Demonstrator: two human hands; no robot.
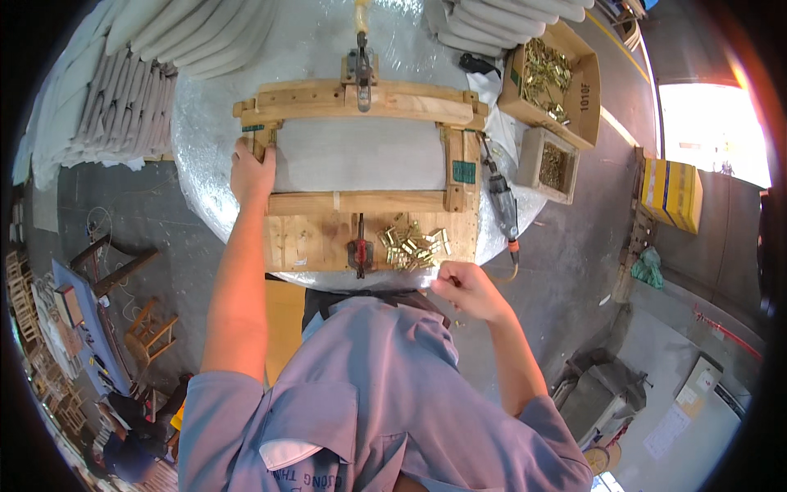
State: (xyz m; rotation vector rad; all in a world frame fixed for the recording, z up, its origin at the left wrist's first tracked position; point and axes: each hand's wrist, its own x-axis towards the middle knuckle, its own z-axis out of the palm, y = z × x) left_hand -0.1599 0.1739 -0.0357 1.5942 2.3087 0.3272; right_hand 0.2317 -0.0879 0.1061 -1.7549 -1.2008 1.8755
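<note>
In front of me a wooden jig [352,202] frames a pale grey upholstered panel [359,156]. My left hand [252,174] is closed around the jig's left end. Just below the jig's right half, small brass-coloured metal fittings [412,245] lie heaped on the wooden base board [307,244]. Beside that heap, near the board's front edge, my right hand [469,293] has its fingers curled together; what they hold, if anything, is hidden. One toggle clamp [362,80] sits at the jig's far side, and a red-handled toggle clamp [360,248] at its near side.
A corded power screwdriver [502,205] lies right of the jig. Beyond it are a cardboard box [584,90] and a smaller box [564,174] of metal pieces. Padded grey panels [123,102] are stacked far left. Another person [135,447] is at lower left.
</note>
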